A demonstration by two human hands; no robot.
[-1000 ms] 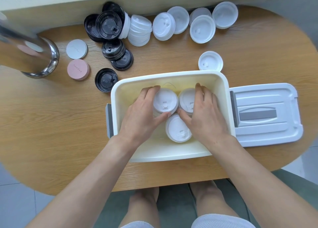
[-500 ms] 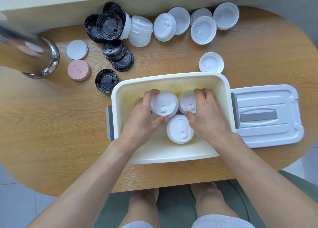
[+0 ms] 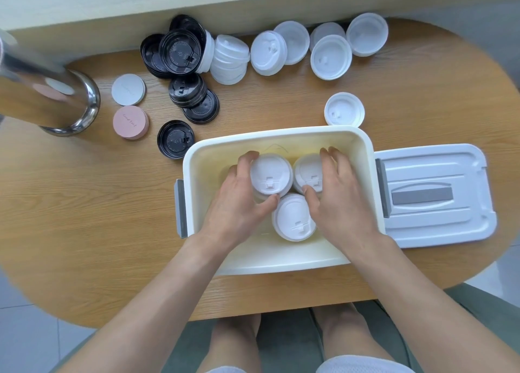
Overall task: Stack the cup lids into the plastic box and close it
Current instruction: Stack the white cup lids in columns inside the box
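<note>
Café-like room: oval wooden table, takeaway lids.

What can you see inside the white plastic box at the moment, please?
Three white lid stacks: left hand grips one, right hand another, a third nearer. Stack depths and the floor beneath are covered.

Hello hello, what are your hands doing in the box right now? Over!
Left hand grips one white lid stack, right hand grips the next, both inside the box. Box cover off, beside it. Many lids remain on table. Nothing blocking.

Box open-topped; three lid stacks crowd its middle (left end free).
</note>
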